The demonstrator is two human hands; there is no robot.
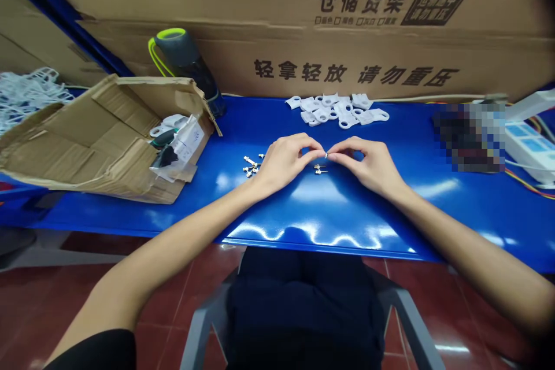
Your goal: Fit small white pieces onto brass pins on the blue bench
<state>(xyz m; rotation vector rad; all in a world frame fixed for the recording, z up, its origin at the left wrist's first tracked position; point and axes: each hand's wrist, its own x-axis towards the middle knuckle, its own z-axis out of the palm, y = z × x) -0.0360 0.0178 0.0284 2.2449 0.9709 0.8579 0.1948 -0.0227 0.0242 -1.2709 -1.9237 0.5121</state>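
My left hand (288, 163) and my right hand (367, 163) meet fingertip to fingertip over the blue table (277, 217). Both pinch one small metallic part (326, 155), mostly hidden between thumbs and index fingers. Just below it, two small brass-coloured pieces with thin pins (319, 171) lie on the table. Several similar small pieces (250, 170) are scattered left of my left hand, which partly hides that group. Beyond my hands sits a loose pile of white plastic parts with round holes (333, 110).
An open cardboard box (78, 156) with a plastic bag (184, 147) stands at the left, a dark bottle (186, 60) behind it. At the right are a blurred-out item (468, 137), a white power strip (529, 147) and wires. Large cardboard (303, 34) lines the back.
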